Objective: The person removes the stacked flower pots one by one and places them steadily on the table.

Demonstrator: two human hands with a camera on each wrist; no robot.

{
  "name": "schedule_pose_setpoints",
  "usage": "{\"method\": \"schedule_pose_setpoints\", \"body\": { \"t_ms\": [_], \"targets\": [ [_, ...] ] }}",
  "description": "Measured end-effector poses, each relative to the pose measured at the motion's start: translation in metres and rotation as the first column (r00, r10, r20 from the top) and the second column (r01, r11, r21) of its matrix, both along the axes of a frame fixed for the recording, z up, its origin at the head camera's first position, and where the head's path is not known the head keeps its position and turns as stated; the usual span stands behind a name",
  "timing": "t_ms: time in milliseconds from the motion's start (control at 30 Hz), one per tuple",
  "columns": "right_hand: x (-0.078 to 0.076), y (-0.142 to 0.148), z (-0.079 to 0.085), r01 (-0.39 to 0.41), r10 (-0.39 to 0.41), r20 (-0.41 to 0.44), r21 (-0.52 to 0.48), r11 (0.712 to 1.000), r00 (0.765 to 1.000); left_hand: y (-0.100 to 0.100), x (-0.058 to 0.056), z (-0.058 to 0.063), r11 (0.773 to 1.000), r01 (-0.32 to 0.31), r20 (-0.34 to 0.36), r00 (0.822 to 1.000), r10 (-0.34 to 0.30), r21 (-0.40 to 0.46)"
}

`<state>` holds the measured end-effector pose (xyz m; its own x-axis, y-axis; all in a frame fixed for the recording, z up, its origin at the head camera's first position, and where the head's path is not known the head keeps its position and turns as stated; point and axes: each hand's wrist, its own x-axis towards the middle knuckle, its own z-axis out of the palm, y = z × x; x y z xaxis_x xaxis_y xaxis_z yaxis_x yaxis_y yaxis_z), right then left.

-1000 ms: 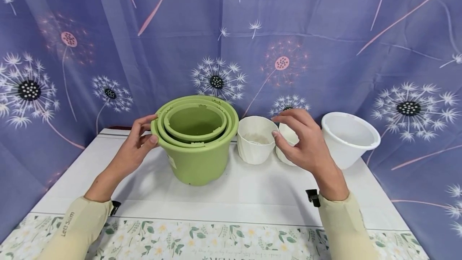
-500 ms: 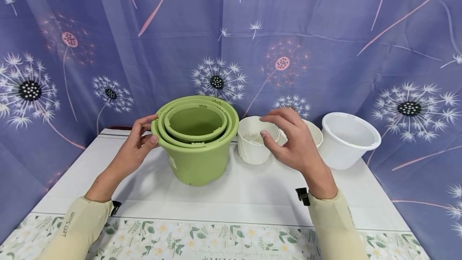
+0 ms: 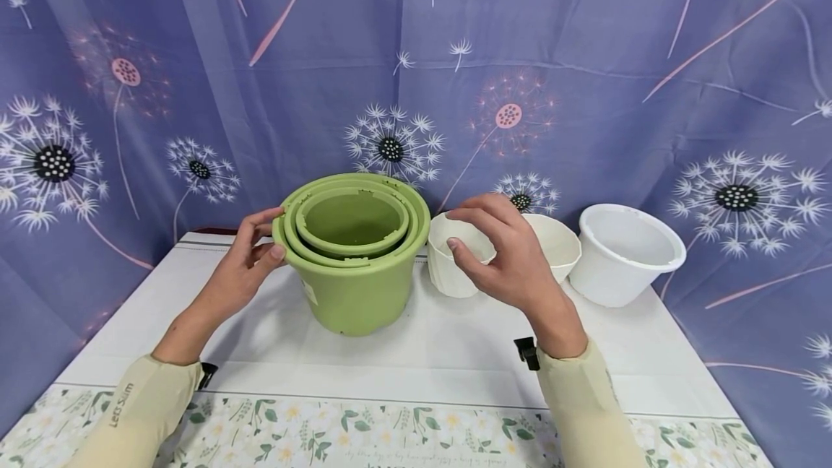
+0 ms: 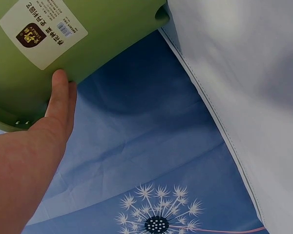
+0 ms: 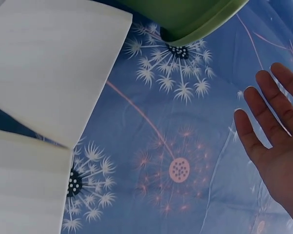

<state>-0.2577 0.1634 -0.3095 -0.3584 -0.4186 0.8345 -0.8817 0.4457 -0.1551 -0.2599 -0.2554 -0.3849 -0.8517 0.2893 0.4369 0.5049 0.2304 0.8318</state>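
Several green flower pots [image 3: 357,302] stand nested one inside another on the table, with a label on the outer one's side [image 4: 44,29]. My left hand [image 3: 237,273] rests against the left side of the outer pot at its rim; the left wrist view shows its extended fingers [image 4: 61,92] touching the wall. Over the right side of the left faceted white pot [image 3: 448,273] hovers my right hand [image 3: 503,255], thumb and fingers spread with nothing between them. In the right wrist view its fingers [image 5: 263,107] are apart from the pots. Part of that white pot is hidden behind the hand.
A second faceted white pot [image 3: 559,240] stands just right of my right hand. Beyond it is a larger smooth white pot [image 3: 611,284]. The white tablecloth [image 3: 416,360] ends at a blue dandelion-print curtain [image 3: 325,92] behind the pots.
My right hand has moved left, from in front of the second faceted pot to over the first. That second pot shows more now. The left hand and green pots stay put.
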Motion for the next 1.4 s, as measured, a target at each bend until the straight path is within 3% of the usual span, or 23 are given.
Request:
{"method": "schedule_pose_setpoints", "body": {
  "t_ms": [933, 1400],
  "targets": [
    [-0.001, -0.052, -0.002, -0.137, 0.137, -0.006, 0.005, 0.991, 0.991, 0.000, 0.001, 0.001, 1.000, 0.001, -0.004, 1.000, -0.001, -0.017],
    [-0.006, -0.074, -0.007, -0.119, 0.119, 0.008, 0.067, 0.991, 0.993, -0.001, 0.000, 0.001, 1.000, -0.004, 0.002, 1.000, 0.004, -0.020]
  ]
}}
